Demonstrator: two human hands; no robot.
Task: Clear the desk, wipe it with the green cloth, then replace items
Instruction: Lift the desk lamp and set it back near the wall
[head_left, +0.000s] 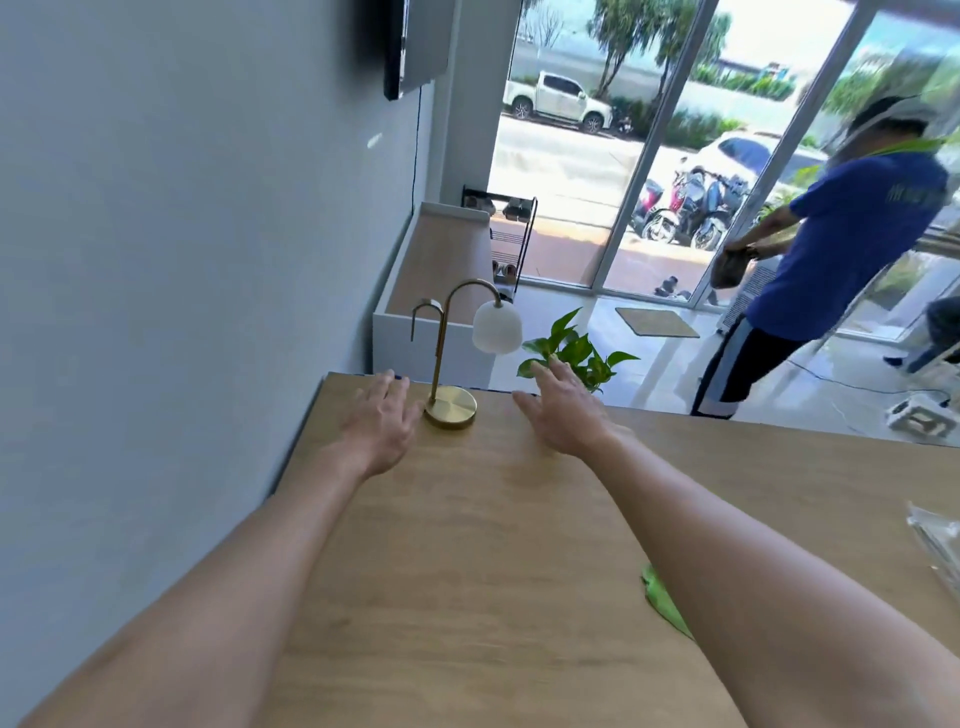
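While both hands, left hand (382, 415) and right hand (563, 410), hovered open and empty, only the lamp (451, 413) stood on my table (467, 519), green cloth (662, 603) unused, so wiping probably remained.

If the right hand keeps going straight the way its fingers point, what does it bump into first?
Probably the green plant. The right hand points past the desk's far edge toward its leaves, and the fingertips already overlap a leaf in this view. Depth is unclear, so the leaves may sit lower.

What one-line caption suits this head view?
Both open hands, left hand and right hand, flank a brass desk lamp; green cloth on the wooden desk.
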